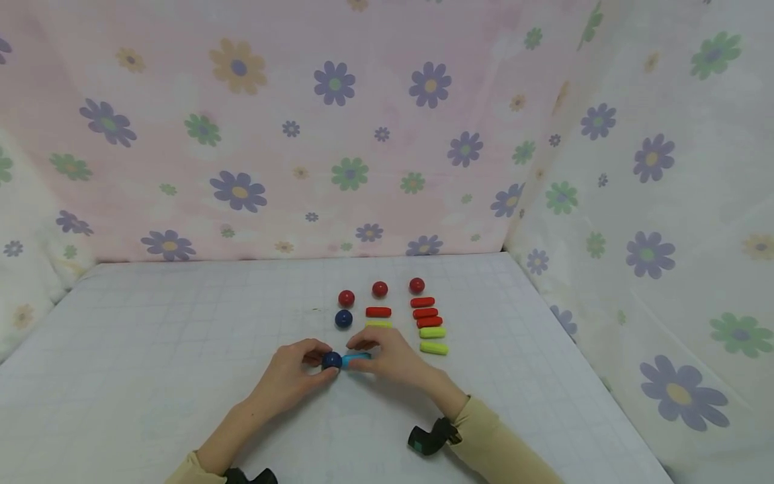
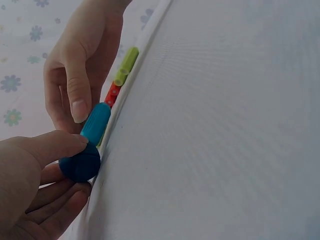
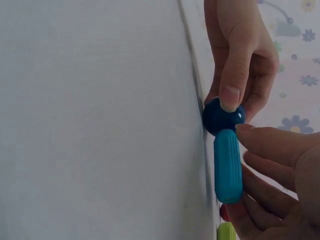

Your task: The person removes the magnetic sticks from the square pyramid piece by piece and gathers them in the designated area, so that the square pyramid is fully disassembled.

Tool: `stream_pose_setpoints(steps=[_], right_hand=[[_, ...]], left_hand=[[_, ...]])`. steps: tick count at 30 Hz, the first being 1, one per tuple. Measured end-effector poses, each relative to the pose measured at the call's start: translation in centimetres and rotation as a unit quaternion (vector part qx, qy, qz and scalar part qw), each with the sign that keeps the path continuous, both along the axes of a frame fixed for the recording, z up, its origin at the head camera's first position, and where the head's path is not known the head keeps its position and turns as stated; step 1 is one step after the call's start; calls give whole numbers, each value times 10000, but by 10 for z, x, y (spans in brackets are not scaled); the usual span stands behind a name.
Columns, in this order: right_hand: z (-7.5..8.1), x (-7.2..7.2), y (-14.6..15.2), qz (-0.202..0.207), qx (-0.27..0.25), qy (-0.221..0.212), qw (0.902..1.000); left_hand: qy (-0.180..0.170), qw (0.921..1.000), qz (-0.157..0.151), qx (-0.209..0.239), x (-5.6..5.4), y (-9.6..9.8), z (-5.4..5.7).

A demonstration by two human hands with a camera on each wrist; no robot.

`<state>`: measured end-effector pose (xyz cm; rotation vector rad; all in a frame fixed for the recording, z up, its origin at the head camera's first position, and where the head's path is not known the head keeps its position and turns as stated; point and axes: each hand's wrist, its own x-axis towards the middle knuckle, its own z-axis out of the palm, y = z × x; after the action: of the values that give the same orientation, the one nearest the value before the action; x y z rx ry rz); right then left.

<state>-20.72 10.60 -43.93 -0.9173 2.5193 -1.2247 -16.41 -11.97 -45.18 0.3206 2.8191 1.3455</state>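
My left hand (image 1: 289,374) holds a dark blue ball (image 1: 331,361) between thumb and fingers on the white cloth. A light blue ridged rod (image 3: 228,167) touches the ball end to end, lying in line to its right. Around this rod stands my right hand (image 1: 394,357), its thumb tip beside the rod's ball end and its fingers behind it. In both wrist views the rod's near side is uncovered, and a gap shows between the index finger and the rod in the head view. Whether the thumb touches the rod is hard to tell.
Beyond the hands lie another dark blue ball (image 1: 343,318), a red ball (image 1: 347,298) with two more to its right, and a red rod (image 1: 378,312) above a partly hidden yellow-green rod (image 1: 378,325). A column of red and yellow-green rods (image 1: 432,332) sits at right. Flowered curtains surround the table.
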Motion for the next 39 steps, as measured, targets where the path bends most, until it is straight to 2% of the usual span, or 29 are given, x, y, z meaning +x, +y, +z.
stream_pose_setpoints(steps=[6,17,28,39], right_hand=[[-2,2,-2,121,-55,-8,9999],[-3,2,-4,77,-31,-95,9999],[-6,3,-4,55,-128,-72,9999],[-11,3,-5,133,16,29,9999]], left_hand=[[17,10000,-57,-12,0,-1,-1],[92,9999,-130,-9,-1,-2,-1],[-2,9998,-213,29,-1,-1,0],[13,9990,-444,107,0,-2,-1]])
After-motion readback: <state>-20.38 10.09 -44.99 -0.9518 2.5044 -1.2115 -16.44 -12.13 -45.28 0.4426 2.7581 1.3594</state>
